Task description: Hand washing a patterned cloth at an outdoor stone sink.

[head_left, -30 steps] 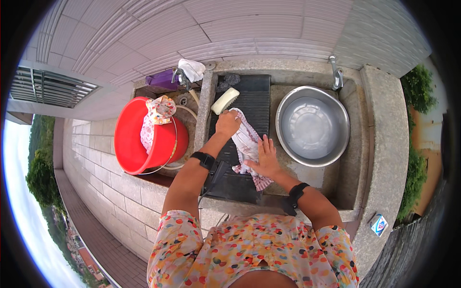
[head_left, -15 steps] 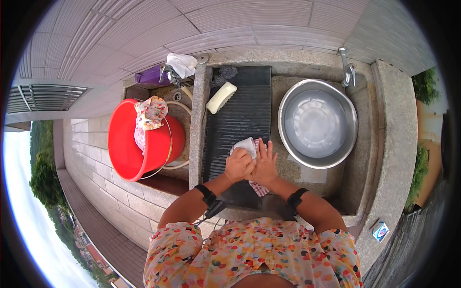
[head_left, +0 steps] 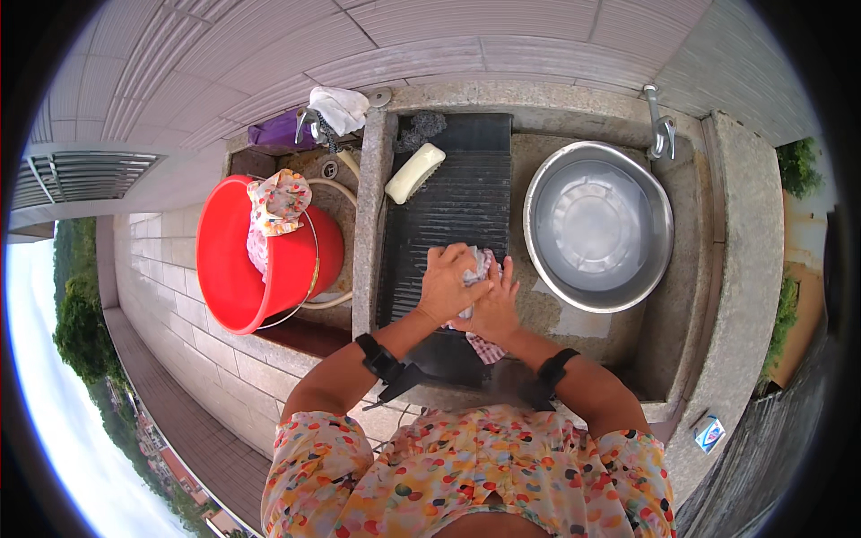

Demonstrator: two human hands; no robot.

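Red bucket (head_left: 235, 269) — patterned cloth (head_left: 278, 202) inside

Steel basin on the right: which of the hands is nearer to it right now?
The right. The right hand presses the cloth on the washboard, just left of the steel basin. The left hand is farther left, on the cloth's other side.

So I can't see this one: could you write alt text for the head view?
Both hands, left hand and right hand, press a small cloth onto a dark ribbed washboard. A red bucket sits left, a steel basin right.
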